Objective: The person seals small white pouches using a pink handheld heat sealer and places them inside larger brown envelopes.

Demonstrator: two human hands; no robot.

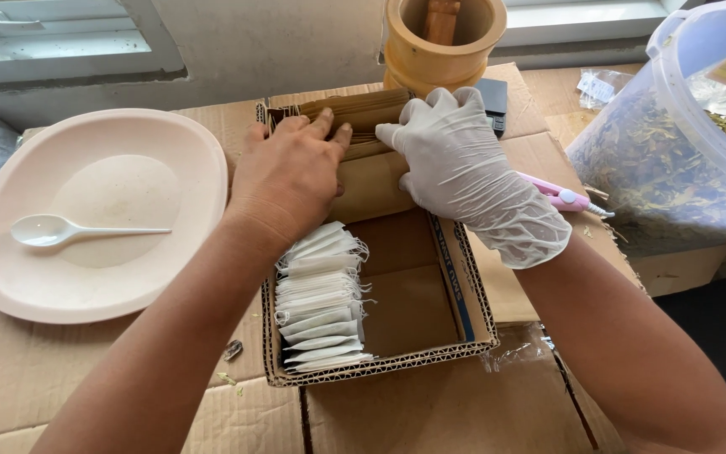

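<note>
1. While pressed flat from both sides, a stack of brown paper envelopes (pixel 355 118) is steadied upright by the bare left hand (pixel 287 176) and white-gloved right hand (pixel 455 160).
2. Below the grip, white filter sachets (pixel 321 298) are filed in an open corrugated cardboard box (pixel 464 294).

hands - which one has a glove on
The right hand wears a white glove; the left hand is bare. Both rest on the brown paper packets at the far end of the cardboard box.

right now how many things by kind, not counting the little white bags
hands: 2, left hand bare, right hand gloved
plate: 1
spoon: 1
cardboard tray: 1
wooden mortar: 1
plastic tub: 1
pink tool: 1
total: 8
</note>
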